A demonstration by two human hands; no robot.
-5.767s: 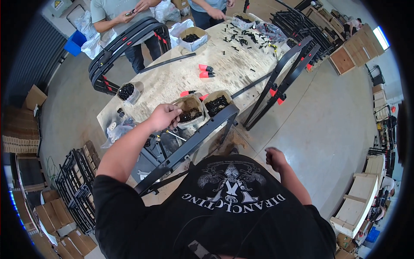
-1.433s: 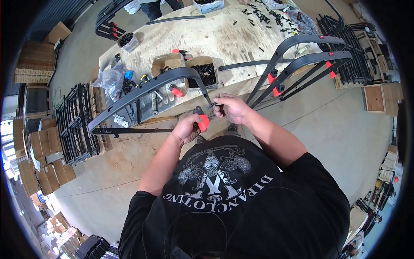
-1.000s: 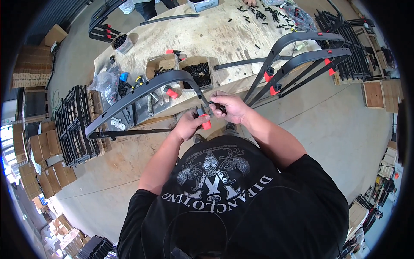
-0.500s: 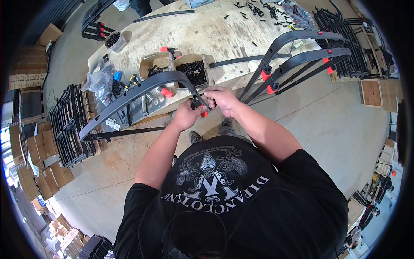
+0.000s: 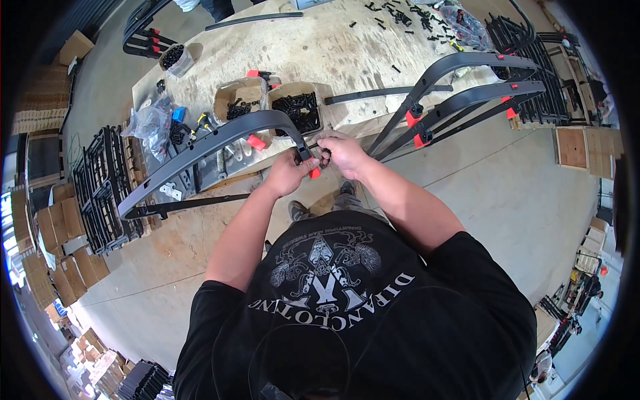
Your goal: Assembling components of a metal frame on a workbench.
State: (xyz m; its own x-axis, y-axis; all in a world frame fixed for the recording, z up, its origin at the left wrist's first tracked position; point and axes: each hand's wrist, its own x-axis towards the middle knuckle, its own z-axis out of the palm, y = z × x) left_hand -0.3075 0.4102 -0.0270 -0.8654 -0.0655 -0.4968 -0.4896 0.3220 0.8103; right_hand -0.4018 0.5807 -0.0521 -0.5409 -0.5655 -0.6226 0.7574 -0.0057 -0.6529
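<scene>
A curved black frame (image 5: pixel 207 141) lies over the near edge of the workbench, its bent end coming down between my hands. My left hand (image 5: pixel 285 176) is closed around that end, the thumb pressed on a black fitting with a red lever (image 5: pixel 315 173). On the other side of the same end, my right hand (image 5: pixel 343 155) pinches a small dark piece, too covered by the fingers to make out. Just beyond the hands stand two open cardboard boxes, one filled with black fittings (image 5: pixel 295 112), the other with a few black parts (image 5: pixel 241 107).
Two more curved frames with red levers (image 5: pixel 460 100) lean at the bench's right. Loose screws (image 5: pixel 403 20) are scattered across the wooden workbench (image 5: pixel 320 47). Plastic bags (image 5: pixel 150 127) and tools sit at its left end. Black frames are stacked (image 5: pixel 107 187) on the floor, left.
My left thumb has shifted onto the red lever's fitting, covering more of it. My right hand stays at the frame's end with little movement. The whole view has shifted slightly.
</scene>
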